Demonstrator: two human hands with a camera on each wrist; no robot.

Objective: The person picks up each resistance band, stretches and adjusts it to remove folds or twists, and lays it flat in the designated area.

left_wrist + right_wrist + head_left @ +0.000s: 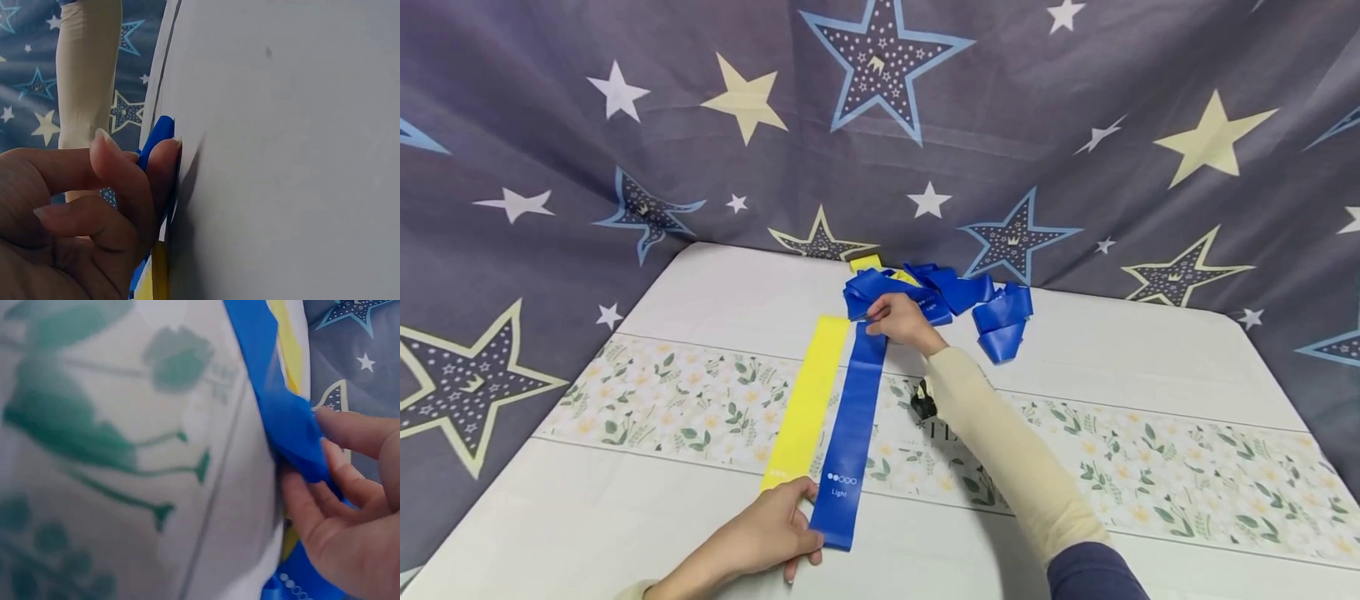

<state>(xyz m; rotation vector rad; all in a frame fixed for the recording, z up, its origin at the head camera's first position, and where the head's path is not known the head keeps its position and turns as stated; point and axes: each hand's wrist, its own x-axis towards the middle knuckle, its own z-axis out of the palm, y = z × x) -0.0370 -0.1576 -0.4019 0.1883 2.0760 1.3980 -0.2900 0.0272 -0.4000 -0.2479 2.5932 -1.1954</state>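
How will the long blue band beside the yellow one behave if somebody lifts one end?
The long blue band would probably droop, because a similar band lies crumpled nearby. It looks thin, so it is likely light for its size.

Long blue "Light" band (pixel 852 433), straight and lengthwise alongside a straight yellow band (pixel 808 400)

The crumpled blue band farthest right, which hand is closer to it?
Right. The right hand is just left of the crumpled blue band, pinching the flat blue band's far end; the left hand is farther off, at its near end.
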